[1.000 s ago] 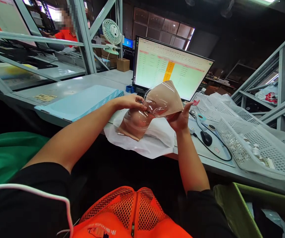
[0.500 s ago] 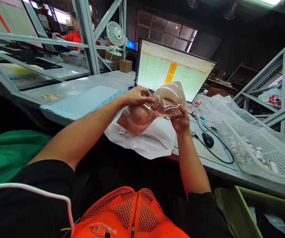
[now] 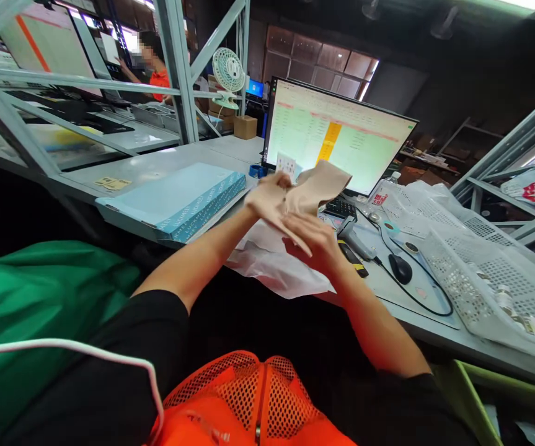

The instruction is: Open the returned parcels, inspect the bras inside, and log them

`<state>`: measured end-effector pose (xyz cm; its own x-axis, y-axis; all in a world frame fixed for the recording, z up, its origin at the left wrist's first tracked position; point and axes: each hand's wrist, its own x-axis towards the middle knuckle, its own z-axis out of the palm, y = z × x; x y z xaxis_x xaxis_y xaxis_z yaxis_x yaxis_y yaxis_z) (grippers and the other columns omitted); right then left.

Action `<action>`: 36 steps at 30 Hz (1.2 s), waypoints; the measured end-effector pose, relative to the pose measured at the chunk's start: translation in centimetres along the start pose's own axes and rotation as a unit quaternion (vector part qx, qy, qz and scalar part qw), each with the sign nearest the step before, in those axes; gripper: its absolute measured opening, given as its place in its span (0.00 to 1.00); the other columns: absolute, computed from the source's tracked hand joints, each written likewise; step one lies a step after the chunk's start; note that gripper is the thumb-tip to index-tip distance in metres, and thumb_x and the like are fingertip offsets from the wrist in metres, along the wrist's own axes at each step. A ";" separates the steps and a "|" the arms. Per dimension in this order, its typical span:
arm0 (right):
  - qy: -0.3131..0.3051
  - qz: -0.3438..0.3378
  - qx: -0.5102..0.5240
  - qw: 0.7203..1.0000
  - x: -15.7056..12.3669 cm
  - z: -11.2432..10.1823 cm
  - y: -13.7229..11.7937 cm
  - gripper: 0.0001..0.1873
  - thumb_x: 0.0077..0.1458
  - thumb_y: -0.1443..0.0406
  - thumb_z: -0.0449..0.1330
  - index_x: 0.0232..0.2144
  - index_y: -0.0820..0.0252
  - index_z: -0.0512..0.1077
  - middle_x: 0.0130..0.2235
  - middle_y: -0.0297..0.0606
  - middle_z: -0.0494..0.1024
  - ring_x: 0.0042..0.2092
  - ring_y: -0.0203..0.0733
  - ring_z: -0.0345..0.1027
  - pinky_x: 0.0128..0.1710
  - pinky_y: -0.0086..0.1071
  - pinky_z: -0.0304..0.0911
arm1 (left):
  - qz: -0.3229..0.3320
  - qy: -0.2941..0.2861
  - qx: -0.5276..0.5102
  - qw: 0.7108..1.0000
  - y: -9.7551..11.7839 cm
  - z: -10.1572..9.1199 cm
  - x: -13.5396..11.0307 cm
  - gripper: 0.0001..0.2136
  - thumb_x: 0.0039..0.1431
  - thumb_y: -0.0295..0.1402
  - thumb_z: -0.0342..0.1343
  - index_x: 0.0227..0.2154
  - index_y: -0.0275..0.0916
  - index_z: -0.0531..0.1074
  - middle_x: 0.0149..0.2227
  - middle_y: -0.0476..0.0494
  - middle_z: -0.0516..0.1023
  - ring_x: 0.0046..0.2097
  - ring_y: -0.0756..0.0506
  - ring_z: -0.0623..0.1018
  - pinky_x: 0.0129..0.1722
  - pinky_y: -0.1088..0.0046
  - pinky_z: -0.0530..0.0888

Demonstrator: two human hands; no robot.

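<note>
A beige bra (image 3: 320, 186) is bunched and partly folded between my two hands, above the desk's front edge. Its clear plastic cup forms cannot be made out from this side. My left hand (image 3: 269, 191) grips it from the left, with the fingers smeared by motion. On the near side my right hand (image 3: 312, 240) lies against the fabric, fingers long and pressed together, a flap of the bra caught under them. Below both hands a thin white plastic bag (image 3: 281, 269) hangs over the desk edge.
Left of my hands lies a flat light-blue box (image 3: 169, 198). A monitor (image 3: 369, 145) stands behind. To the right are a barcode scanner (image 3: 356, 240), a mouse (image 3: 400, 269) with cable, and white perforated baskets (image 3: 476, 297). A person (image 3: 158, 77) works beyond the metal frame.
The bra, earlier spread with its clear cups facing me, is now turned and folded together. My right hand has moved left and down across it. The view has shifted slightly left.
</note>
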<state>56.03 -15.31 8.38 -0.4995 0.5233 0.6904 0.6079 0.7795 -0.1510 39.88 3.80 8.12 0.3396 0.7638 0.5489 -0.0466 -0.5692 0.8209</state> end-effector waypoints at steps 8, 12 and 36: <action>-0.196 -0.045 -0.067 0.977 -7.1 6.5 2.6 0.21 0.73 0.64 0.54 0.63 0.59 0.76 0.62 0.51 0.80 0.65 0.55 0.74 0.64 0.53 0.70 | -0.169 -0.036 -0.066 0.983 -5.0 -3.7 -5.5 0.24 0.56 0.56 0.68 0.34 0.39 0.71 0.35 0.40 0.83 0.36 0.44 0.83 0.41 0.62 0.81; -0.194 -0.040 -0.064 0.978 -7.5 6.3 2.5 0.21 0.73 0.63 0.55 0.64 0.57 0.75 0.63 0.50 0.79 0.66 0.55 0.73 0.65 0.53 0.69 | -0.098 -0.036 0.093 0.990 -3.2 -3.9 -6.7 0.15 0.57 0.46 0.67 0.36 0.39 0.77 0.39 0.39 0.82 0.41 0.41 0.80 0.43 0.63 0.79; 0.014 0.471 -0.024 0.882 -2.8 -1.9 8.6 0.20 0.69 0.59 0.62 0.59 0.63 0.73 0.60 0.55 0.79 0.61 0.58 0.75 0.65 0.55 0.66 | 0.074 -0.269 0.505 0.816 1.3 -1.4 -18.4 0.38 0.56 0.26 0.65 0.71 0.43 0.66 0.72 0.32 0.68 0.70 0.29 0.70 0.70 0.49 0.66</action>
<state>63.87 -10.73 6.47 0.2565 0.9214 0.2920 0.7706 -0.0127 -0.6372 32.31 -10.54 -0.69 0.7771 0.5742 0.2578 0.5821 -0.8114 0.0527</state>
